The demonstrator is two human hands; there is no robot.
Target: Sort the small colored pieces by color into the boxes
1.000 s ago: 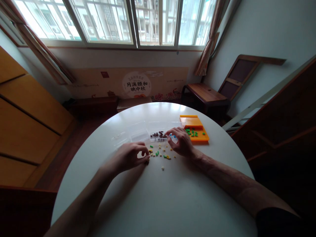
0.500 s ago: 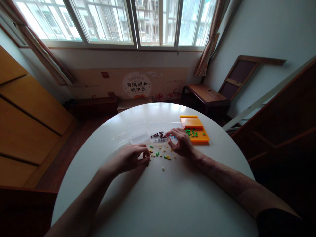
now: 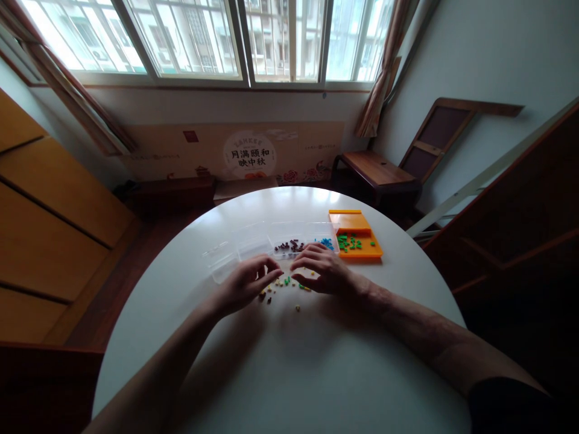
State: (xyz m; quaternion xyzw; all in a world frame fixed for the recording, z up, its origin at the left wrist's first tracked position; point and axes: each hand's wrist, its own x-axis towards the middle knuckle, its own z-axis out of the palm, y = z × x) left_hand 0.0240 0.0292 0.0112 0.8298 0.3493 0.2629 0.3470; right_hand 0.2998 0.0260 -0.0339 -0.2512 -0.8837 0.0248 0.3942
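Small loose pieces [image 3: 286, 281] in yellow, green and brown lie scattered on the round white table [image 3: 289, 361]. My left hand [image 3: 244, 282] rests just left of them, its fingers curled toward the thumb in a pinch; what it holds is too small to make out. My right hand [image 3: 320, 271] lies to their right with fingers stretched out low over the pieces, holding nothing. Just behind both hands stands a clear compartment box [image 3: 253, 244] with brown pieces [image 3: 291, 246] and blue pieces [image 3: 326, 243] in it.
An orange tray [image 3: 362, 226] with green pieces [image 3: 348, 242] sits right of the clear box. A single yellow piece [image 3: 297, 308] lies nearer to me. A wooden bench [image 3: 377, 172] and a leaning panel stand beyond the table; wooden cabinets are at the left.
My right hand has drawn back from the clear box and moved left over the loose pieces, uncovering the blue pieces. My left hand has shifted right and forward toward the pile.
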